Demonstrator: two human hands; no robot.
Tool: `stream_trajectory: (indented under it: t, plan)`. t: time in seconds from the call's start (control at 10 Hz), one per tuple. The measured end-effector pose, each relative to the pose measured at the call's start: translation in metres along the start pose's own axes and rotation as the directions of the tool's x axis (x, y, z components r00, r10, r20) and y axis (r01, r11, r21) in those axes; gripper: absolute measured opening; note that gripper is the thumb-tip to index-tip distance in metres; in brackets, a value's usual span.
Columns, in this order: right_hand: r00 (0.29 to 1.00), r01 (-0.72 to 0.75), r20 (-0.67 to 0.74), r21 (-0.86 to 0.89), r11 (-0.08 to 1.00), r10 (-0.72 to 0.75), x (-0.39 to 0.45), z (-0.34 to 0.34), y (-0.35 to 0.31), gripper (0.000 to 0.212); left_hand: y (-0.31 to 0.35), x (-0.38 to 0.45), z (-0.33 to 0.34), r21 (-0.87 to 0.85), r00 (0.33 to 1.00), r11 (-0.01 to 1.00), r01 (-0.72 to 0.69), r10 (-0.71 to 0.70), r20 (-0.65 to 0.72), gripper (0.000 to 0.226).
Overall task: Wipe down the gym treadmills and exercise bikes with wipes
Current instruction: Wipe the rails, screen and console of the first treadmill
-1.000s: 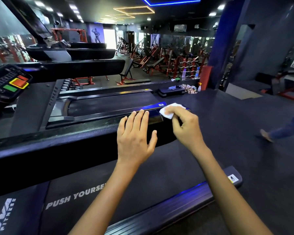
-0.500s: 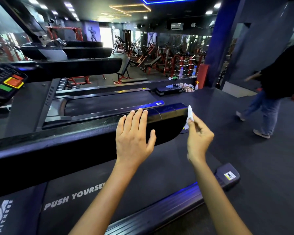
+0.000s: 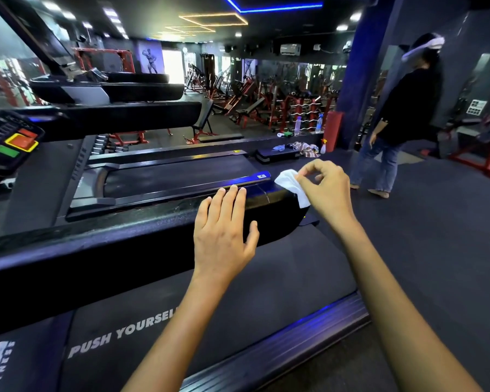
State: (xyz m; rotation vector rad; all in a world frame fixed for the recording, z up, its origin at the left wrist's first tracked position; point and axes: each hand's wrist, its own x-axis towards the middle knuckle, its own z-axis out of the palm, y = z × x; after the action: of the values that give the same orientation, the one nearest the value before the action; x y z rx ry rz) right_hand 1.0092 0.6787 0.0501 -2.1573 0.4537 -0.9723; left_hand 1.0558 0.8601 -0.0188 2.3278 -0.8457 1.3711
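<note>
The right hand [image 3: 327, 190] is pinching the wipe [image 3: 292, 183] loosely at the rail's [image 3: 159, 219] end; it is risking slipping off; the left hand [image 3: 224, 230] is lying flat, released.

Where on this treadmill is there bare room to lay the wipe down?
The belt is bare between the handrail and blue side rail. The rail's end is crowded: left hand flat on it, right hand pinching the wipe.

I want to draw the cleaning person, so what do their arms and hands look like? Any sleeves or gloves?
Both forearms are bare, with no sleeves in view. The left hand and right hand wear no gloves, rings, watch or bracelets. The nails are short and plain.
</note>
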Motion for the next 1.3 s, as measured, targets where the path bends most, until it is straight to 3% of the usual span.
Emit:
stream_trajectory:
  t: [0.1,0.2,0.3,0.4,0.5,0.6,0.7,0.8,0.9,1.0,1.1,1.2,1.3]
  plan:
    - [0.988,0.099,-0.105,-0.107,0.989,-0.110,0.005,0.001,0.005,0.009,0.000,0.000,0.000,0.005,1.000,1.000,0.000,0.000,0.006,0.052]
    - [0.912,0.393,-0.039,-0.195,0.899,-0.407,-0.003,0.001,0.012,0.027,-0.001,0.000,0.000,0.001,1.000,1.000,0.000,0.000,0.012,0.052]
    - [0.901,0.430,0.037,-0.219,0.876,-0.433,-0.014,-0.003,0.013,0.030,-0.001,0.000,0.000,-0.003,1.000,1.000,0.000,0.000,0.011,0.052]
    - [0.934,0.351,0.024,-0.249,0.903,-0.356,-0.016,-0.005,0.008,0.023,-0.001,0.000,0.001,-0.009,1.000,1.000,-0.002,0.002,-0.006,0.052]
    - [0.953,0.301,0.013,-0.178,0.937,-0.304,-0.009,0.003,0.003,0.011,-0.001,0.001,0.001,-0.010,1.000,1.000,-0.005,0.005,-0.012,0.052]
    - [0.934,0.353,0.077,-0.051,0.934,-0.349,-0.015,0.015,0.005,0.008,0.000,0.000,0.000,-0.009,1.000,1.000,0.001,-0.002,-0.010,0.052]
    - [0.913,0.407,0.057,-0.081,0.910,-0.403,-0.021,0.009,0.018,0.012,0.000,0.000,0.000,-0.010,1.000,1.000,0.002,-0.002,-0.002,0.052]
    - [0.953,0.303,0.061,-0.111,0.947,-0.298,-0.007,0.003,0.023,0.027,-0.001,0.001,0.000,-0.007,1.000,1.000,0.000,0.000,0.001,0.052]
    - [0.935,0.315,0.185,-0.048,0.948,-0.301,-0.005,0.009,0.013,0.031,-0.001,0.001,0.000,-0.003,1.000,1.000,-0.005,0.005,0.013,0.052]
    - [0.863,0.436,0.270,0.031,0.899,-0.428,-0.032,0.014,0.012,0.036,0.000,0.001,-0.002,-0.001,1.000,1.000,0.001,-0.001,0.026,0.052]
    - [0.870,0.461,0.187,0.026,0.887,-0.457,-0.042,0.004,0.023,0.037,0.000,0.002,-0.004,-0.011,0.999,1.000,0.007,-0.007,0.042,0.053]
    - [0.907,0.397,0.157,-0.003,0.918,-0.391,-0.030,0.004,0.024,0.037,0.000,0.002,-0.007,-0.015,0.997,1.000,0.005,-0.004,0.073,0.054]
    - [0.904,0.381,0.195,0.036,0.924,-0.380,-0.031,0.018,0.014,0.038,-0.001,0.002,-0.010,-0.024,0.995,1.000,-0.005,0.008,0.103,0.056]
